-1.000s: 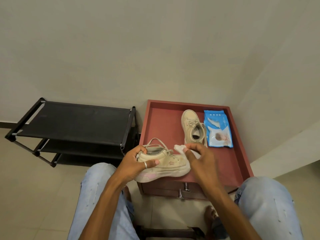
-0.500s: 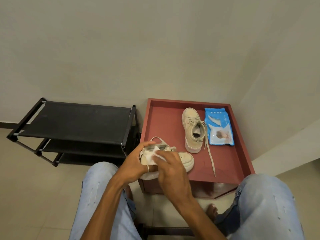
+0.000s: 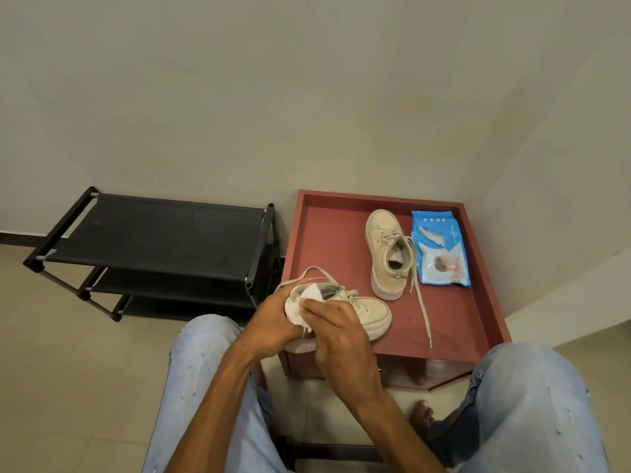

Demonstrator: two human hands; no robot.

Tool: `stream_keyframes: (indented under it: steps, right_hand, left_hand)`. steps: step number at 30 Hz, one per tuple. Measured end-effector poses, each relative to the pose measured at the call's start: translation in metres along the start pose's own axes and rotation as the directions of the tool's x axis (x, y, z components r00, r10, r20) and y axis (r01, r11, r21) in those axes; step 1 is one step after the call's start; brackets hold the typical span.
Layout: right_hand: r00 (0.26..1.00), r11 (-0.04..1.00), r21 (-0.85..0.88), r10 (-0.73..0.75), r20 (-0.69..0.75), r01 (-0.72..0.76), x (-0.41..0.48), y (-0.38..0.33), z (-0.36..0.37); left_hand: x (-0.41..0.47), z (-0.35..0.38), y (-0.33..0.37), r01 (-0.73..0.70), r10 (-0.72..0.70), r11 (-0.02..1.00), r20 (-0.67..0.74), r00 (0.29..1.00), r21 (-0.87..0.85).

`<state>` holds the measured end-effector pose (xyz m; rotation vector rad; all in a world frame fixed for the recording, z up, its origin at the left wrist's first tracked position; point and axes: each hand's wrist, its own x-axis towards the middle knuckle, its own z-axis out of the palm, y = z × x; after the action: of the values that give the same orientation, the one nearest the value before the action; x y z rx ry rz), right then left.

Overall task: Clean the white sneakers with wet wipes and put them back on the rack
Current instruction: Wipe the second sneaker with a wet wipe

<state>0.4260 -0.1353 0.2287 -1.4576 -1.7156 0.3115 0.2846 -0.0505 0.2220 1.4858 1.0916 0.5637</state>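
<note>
- Pale plain walls met in a corner above a beige tiled floor point(image 3: 85, 370), where a low reddish-brown wooden table with a raised rim point(image 3: 327, 233) stood just beside a black metal-framed shoe rack with fabric shelves point(image 3: 153, 240).
- The person sat with knees in light blue jeans point(image 3: 205, 363) on either side of the table's near edge, probably so that the work sat at lap height.
- The left hand point(image 3: 273, 322) gripped a cream-white lace-up sneaker point(image 3: 368, 312) round its heel. It held the shoe over the table's near-left corner with the toe pointing right, apparently to brace it against rubbing.
- The right hand point(image 3: 338, 332) had its fingers curled over a crumpled white wet wipe point(image 3: 309, 302) and pressed it against the heel collar of that shoe.
- A second cream-white sneaker point(image 3: 386, 254) lay on the table with its toe toward the wall. One loose lace point(image 3: 421, 312) trailed toward the near edge.
- A blue plastic pack of wet wipes point(image 3: 440, 249) lay just beside that shoe on the right, likely so the right hand could reach it.
- Both shoes were off the rack, so I judged that cleaning was in progress and the return was not yet begun.
</note>
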Motion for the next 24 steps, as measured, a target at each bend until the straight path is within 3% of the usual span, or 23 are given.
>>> stream_keyframes:
  steps: [2, 6, 12, 19, 24]
  right_hand:
    - [0.995, 0.994, -0.106, 0.01, -0.096, -0.02, -0.004, 0.015, -0.007]
    - [0.968, 0.978, -0.095, 0.166, -0.186, -0.186, 0.006, 0.043, -0.014]
    - [0.937, 0.944, -0.087, 0.298, -0.18, -0.317, 0.023, 0.058, -0.019]
    - [0.922, 0.943, 0.016, 0.329, -0.206, -0.333, -0.002, 0.031, -0.013]
    - [0.911, 0.912, -0.121, 0.367, -0.189, -0.393, -0.012, 0.054, -0.025]
  left_hand:
    - [0.0, -0.001, 0.003, -0.015, 0.015, 1.0, 0.02, 1.0, -0.017]
    - [-0.002, -0.002, 0.006, -0.012, 0.013, 1.0, 0.025, 1.0, -0.011]
    - [-0.002, -0.002, 0.002, -0.008, 0.006, 0.999, 0.06, 0.998, 0.042]
    - [-0.001, -0.003, 0.002, -0.02, 0.017, 0.997, 0.035, 0.999, 0.069]
    - [0.0, -0.004, 0.002, -0.018, 0.014, 0.998, 0.063, 0.998, 0.059]
